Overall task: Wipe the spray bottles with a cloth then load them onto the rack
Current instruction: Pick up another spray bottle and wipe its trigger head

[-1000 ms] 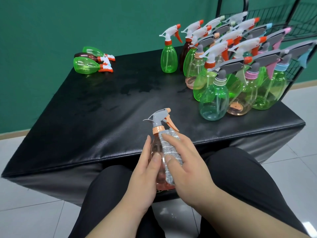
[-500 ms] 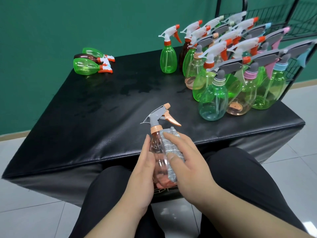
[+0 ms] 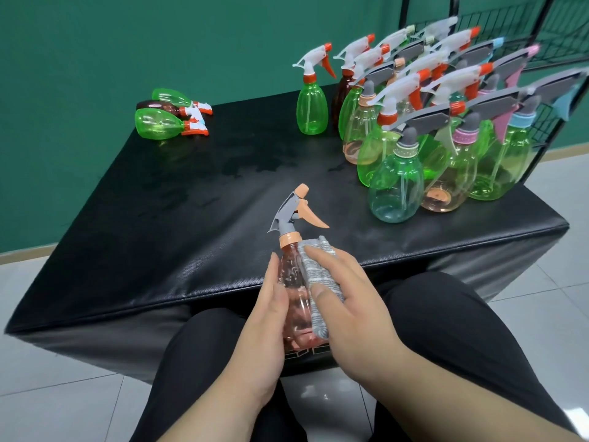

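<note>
A clear pink spray bottle (image 3: 294, 291) with a grey and orange trigger head stands upright over my lap at the table's near edge. My left hand (image 3: 266, 317) grips its left side. My right hand (image 3: 347, 301) presses a folded grey cloth (image 3: 317, 279) against the bottle's right side. Several upright green, pink and brown spray bottles (image 3: 424, 138) crowd the table's right back. A black wire rack (image 3: 561, 36) stands behind them at the far right.
Three bottles (image 3: 165, 118) lie on their sides at the back left of the black padded table (image 3: 178, 199). One green bottle (image 3: 311, 105) stands alone at the back centre. A green wall is behind; white tiled floor surrounds the table.
The pink bottle has risen slightly and turned in my hands, its trigger head swinging round. The cloth has slid up along the bottle's side.
</note>
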